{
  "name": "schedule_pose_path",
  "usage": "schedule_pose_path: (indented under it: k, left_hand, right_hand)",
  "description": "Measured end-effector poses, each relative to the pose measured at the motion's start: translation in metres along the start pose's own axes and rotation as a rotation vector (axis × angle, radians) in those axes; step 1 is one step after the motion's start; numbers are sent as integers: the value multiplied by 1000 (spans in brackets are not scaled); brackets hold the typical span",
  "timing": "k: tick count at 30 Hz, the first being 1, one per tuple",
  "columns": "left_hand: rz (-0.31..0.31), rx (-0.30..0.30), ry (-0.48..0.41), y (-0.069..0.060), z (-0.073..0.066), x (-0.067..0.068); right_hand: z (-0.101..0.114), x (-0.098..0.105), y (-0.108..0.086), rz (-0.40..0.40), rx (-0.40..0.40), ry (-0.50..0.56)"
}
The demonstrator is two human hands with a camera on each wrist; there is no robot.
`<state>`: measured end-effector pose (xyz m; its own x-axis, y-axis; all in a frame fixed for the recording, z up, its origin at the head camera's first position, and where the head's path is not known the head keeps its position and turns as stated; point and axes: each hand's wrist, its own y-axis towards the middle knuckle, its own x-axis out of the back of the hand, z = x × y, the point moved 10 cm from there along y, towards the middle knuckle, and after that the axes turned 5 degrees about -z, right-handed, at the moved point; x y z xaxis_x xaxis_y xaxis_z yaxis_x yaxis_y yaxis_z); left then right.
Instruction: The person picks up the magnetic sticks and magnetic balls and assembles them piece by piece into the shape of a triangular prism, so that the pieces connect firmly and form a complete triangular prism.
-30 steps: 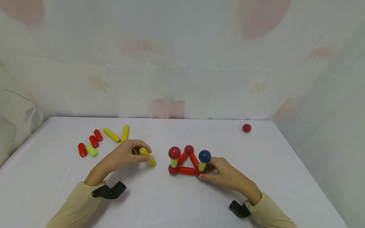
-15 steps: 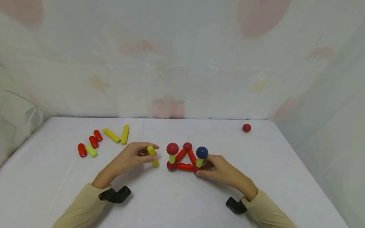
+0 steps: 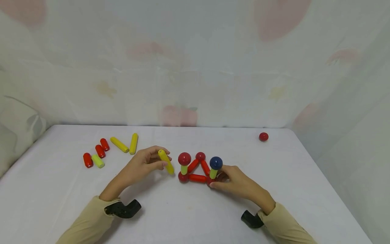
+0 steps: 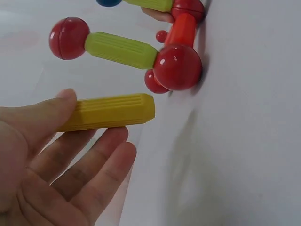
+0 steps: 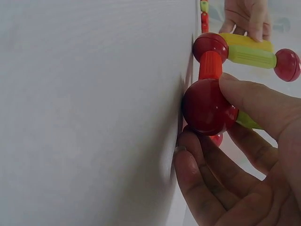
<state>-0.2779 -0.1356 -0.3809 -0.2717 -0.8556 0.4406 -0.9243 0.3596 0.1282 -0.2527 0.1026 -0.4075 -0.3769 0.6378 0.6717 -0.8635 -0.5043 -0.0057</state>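
Observation:
The left hand (image 3: 143, 166) pinches a long yellow rod (image 3: 166, 162) between thumb and fingers, tilted, just left of a triangular frame. In the left wrist view the yellow rod (image 4: 113, 111) is apart from the frame's nearest red ball (image 4: 178, 67). Red rods (image 3: 197, 178) join three red balls in a triangle. Upright green rods stand on its two front balls, one topped by a red ball (image 3: 184, 159), the other by a blue ball (image 3: 216, 163). The right hand (image 3: 240, 184) grips the front right ball (image 5: 209, 106), its thumb and fingers around it.
At the left of the white table (image 3: 189, 217) lie several red rods (image 3: 88, 160), a short green rod (image 3: 98, 161) and two yellow rods (image 3: 119, 144). One loose red ball (image 3: 263, 137) is at the back right. A cloth backdrop (image 3: 195, 67) hangs behind.
The left hand has moved right with the yellow rod, then lifted it slightly and tilted it. The frame and right hand shifted slightly left and back, then stayed still.

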Motion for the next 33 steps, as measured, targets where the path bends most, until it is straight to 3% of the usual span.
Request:
schedule_pose_path:
  k: [4, 11, 16, 24, 33]
  left_hand:
    - [-33, -11, -45, 0, -6, 3]
    - [-78, -14, -209, -2, -18, 5]
    - [-138, -33, -235, -5, -29, 8]
    - [-283, -58, -265, -11, -46, 17]
    - [-254, -100, -342, -19, -71, 0]
  right_hand:
    - [-1, -1, 0, -2, 3, -6]
    - [-2, 0, 1, -3, 7, -5]
    - [-2, 0, 0, -3, 5, -1]
    - [-4, -1, 0, -3, -6, 5]
    - [-4, -1, 0, 0, 4, 6]
